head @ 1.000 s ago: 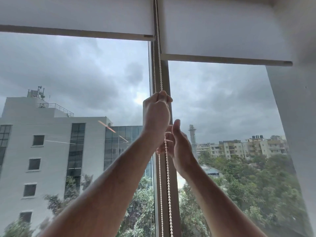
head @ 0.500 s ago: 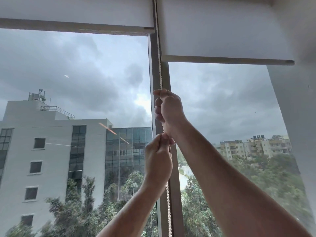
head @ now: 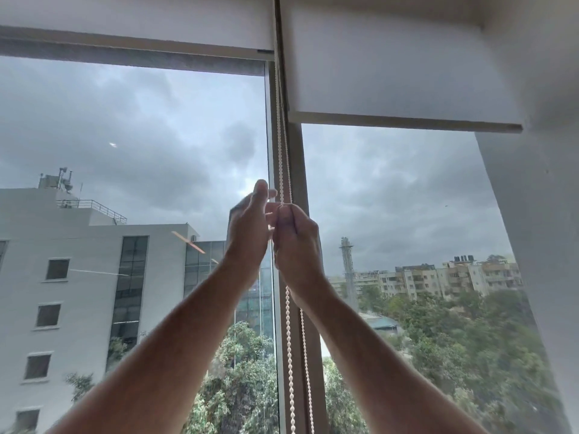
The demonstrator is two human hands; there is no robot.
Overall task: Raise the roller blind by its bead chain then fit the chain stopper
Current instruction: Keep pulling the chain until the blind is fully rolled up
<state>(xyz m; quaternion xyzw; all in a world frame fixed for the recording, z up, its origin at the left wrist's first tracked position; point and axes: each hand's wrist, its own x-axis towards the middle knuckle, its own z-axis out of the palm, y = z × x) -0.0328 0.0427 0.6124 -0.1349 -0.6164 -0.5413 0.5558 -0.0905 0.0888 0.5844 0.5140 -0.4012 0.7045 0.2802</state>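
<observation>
Overhead, right hand (head: 297,242) fingers curled, pinching white bead chain (head: 289,339) against grey mullion (head: 299,170). Left hand (head: 250,227) just beside, fingers straight and relaxed, gripping nothing. Smooth white blind (head: 391,64), flat bottom bar, raised near window top. No legible writing.

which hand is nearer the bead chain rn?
Right. The right hand is curled round the bead chain, gripping it in front of the window frame. The left hand is open just left of the chain; contact can't be told.
</observation>
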